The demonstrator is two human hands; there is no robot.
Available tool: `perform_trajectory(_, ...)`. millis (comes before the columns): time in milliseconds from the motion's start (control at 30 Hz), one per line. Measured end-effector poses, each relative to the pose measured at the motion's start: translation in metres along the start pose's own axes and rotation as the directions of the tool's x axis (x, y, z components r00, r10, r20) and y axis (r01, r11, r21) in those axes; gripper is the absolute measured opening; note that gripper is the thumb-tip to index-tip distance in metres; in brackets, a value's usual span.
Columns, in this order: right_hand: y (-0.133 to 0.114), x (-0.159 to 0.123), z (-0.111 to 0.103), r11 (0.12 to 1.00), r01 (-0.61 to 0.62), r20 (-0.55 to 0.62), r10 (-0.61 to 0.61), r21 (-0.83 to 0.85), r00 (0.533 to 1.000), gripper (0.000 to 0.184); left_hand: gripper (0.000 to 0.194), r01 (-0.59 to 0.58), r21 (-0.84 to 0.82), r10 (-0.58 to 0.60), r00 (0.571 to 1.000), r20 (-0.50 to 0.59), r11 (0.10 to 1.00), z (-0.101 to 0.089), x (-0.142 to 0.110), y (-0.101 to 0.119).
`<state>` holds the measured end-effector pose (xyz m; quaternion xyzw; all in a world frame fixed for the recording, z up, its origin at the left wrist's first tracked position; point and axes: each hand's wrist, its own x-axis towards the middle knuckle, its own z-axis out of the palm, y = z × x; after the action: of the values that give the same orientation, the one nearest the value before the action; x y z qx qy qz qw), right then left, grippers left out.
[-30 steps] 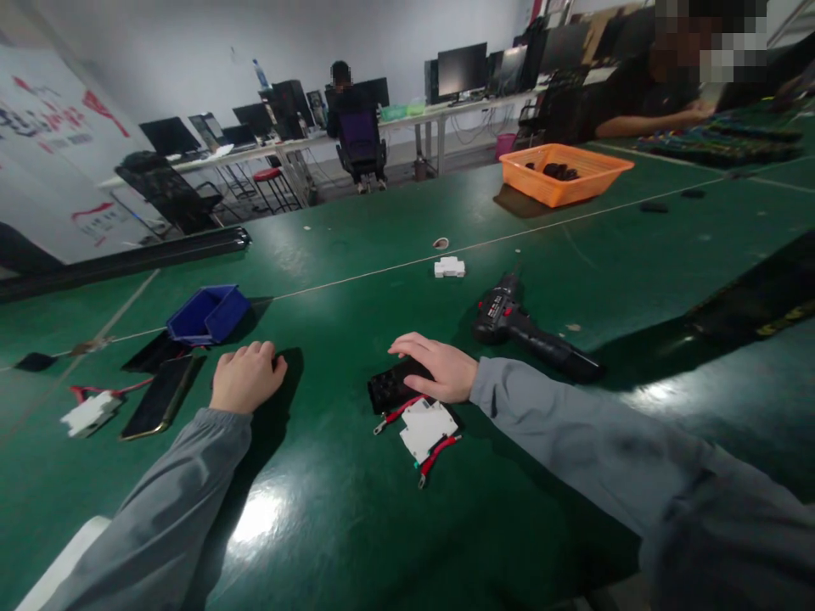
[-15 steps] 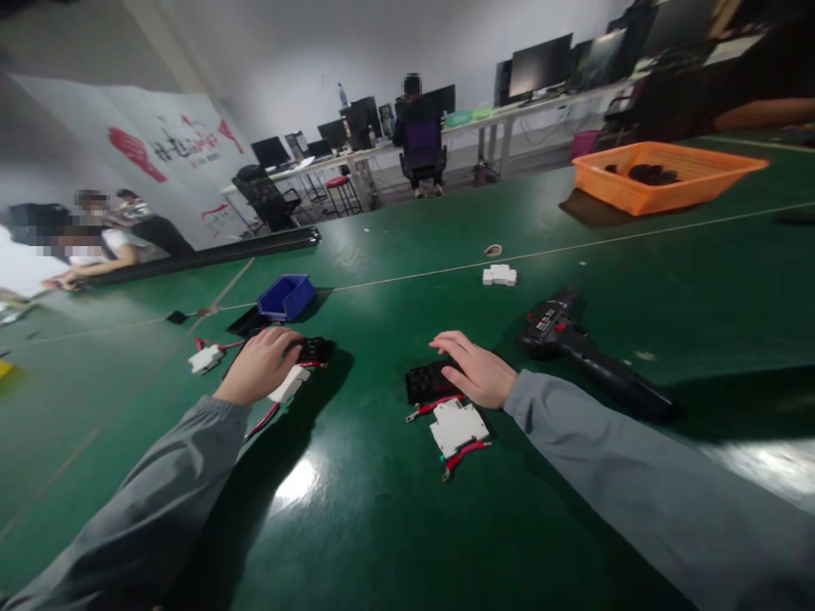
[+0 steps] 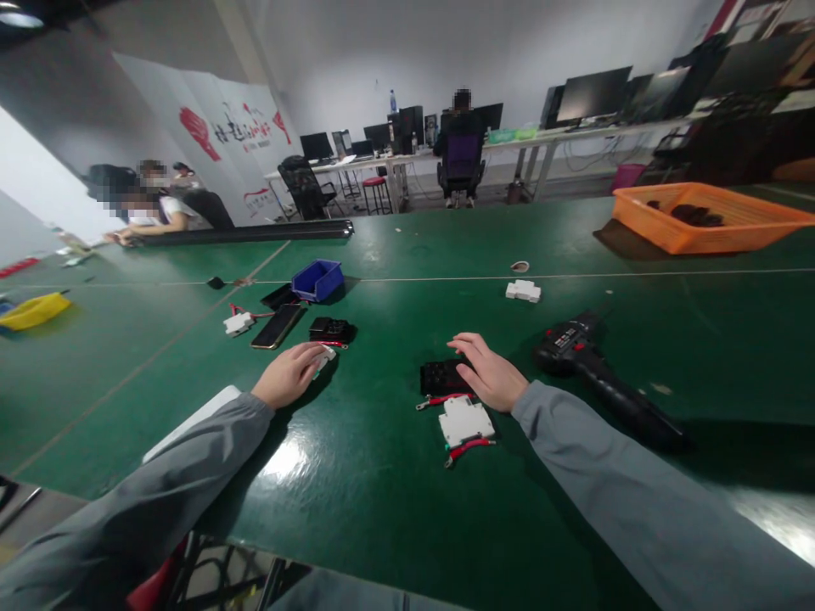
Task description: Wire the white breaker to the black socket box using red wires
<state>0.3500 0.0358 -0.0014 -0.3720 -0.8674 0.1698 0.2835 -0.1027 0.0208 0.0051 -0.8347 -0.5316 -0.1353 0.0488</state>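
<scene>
My left hand (image 3: 291, 373) is curled over a white circuit breaker (image 3: 327, 360), whose end shows past the fingertips; most of it is hidden. Just beyond lies a small black block (image 3: 331, 329) with a red lead beside it. My right hand (image 3: 487, 373) has its fingers apart at the right side of another black block (image 3: 439, 377), partly covering it; whether it touches cannot be seen. Below that block lies a second white circuit breaker (image 3: 467, 422) with short red leads (image 3: 469, 450) ending in metal lugs. A black power screwdriver (image 3: 592, 365) rests right of my right hand.
Beyond my left hand are a phone (image 3: 278, 326), a blue bin (image 3: 317, 281) and a wired white module (image 3: 238, 323). A white module (image 3: 523, 291) lies farther back. An orange basket (image 3: 706, 229) with dark parts stands at right. People sit in the background.
My left hand has moved from the black block back towards me onto the white circuit breaker. The view has shifted, uncovering the phone; my right hand stays by its black block.
</scene>
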Motion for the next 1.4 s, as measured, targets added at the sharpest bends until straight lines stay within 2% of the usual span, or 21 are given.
perform_trajectory(233, 0.001, 0.001, 0.002, 1.0, 0.003, 0.009, -0.003, -0.018, 1.0, 0.039, 0.049, 0.001, 0.007, -0.001, 0.998, 0.067, 1.0, -0.002, -0.002, 0.022)
perform_trajectory(467, 0.003, 0.002, 0.004, 0.999, 0.016, 0.03, -0.015, -0.029, 0.999, 0.039, 0.057, -0.037, -0.045, 0.041, 0.994, 0.1, 0.998, 0.002, -0.003, 0.021)
perform_trajectory(800, 0.003, 0.001, 0.004, 0.999, 0.018, 0.029, -0.017, -0.042, 0.999, 0.039, 0.067, -0.094, -0.035, 0.098, 0.986, 0.138, 0.995, 0.001, -0.006, 0.025)
perform_trajectory(1000, 0.004, 0.002, 0.004, 0.999, 0.033, 0.029, -0.032, -0.042, 0.999, 0.039, 0.058, -0.057, 0.033, 0.052, 0.988, 0.142, 0.998, -0.004, 0.003, 0.023)
perform_trajectory(1167, 0.002, 0.001, 0.002, 0.998, 0.035, 0.035, -0.033, -0.054, 0.999, 0.039, 0.05, -0.103, 0.078, 0.088, 0.981, 0.174, 0.992, -0.008, 0.019, 0.015)
perform_trajectory(1267, 0.001, 0.001, 0.001, 0.997, 0.033, 0.04, -0.03, -0.063, 0.999, 0.039, 0.052, -0.073, 0.106, 0.065, 0.995, 0.071, 0.992, 0.0, 0.022, 0.009)
perform_trajectory(1333, 0.001, 0.001, 0.001, 0.997, 0.035, 0.041, -0.032, -0.067, 0.999, 0.038, 0.06, 0.044, 0.105, -0.038, 0.998, -0.059, 0.994, 0.009, 0.023, 0.003)
perform_trajectory(1400, 0.002, 0.001, 0.002, 0.997, 0.04, 0.04, -0.037, -0.064, 0.999, 0.038, 0.066, 0.17, 0.057, -0.164, 0.982, -0.096, 0.984, 0.018, 0.026, -0.004)
